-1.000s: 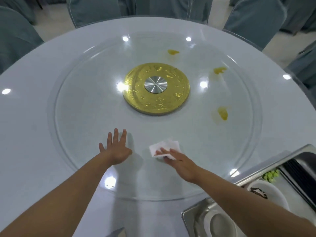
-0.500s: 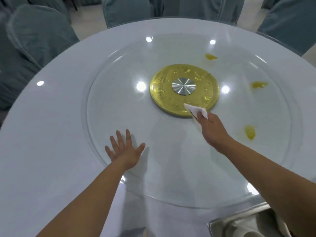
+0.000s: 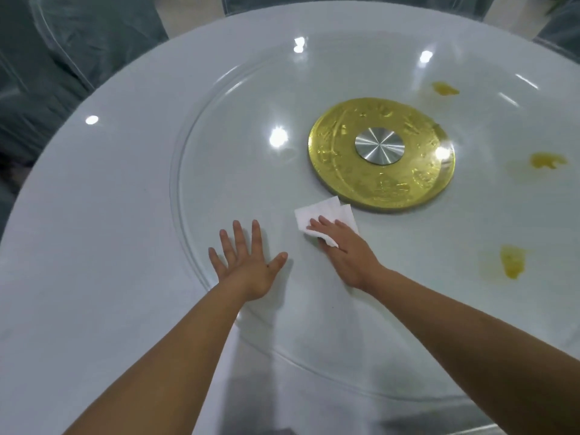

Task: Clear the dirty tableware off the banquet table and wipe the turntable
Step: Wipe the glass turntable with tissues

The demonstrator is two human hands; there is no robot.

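right hand (image 3: 345, 255) presses a thin, limp white wipe (image 3: 320, 215) flat under extended fingers, just beside the gold hub (image 3: 381, 158); left hand (image 3: 248, 265), splayed and empty, braces the slippery glass turntable (image 3: 226, 171); yellow stains (image 3: 511, 262) remain beyond the hub.
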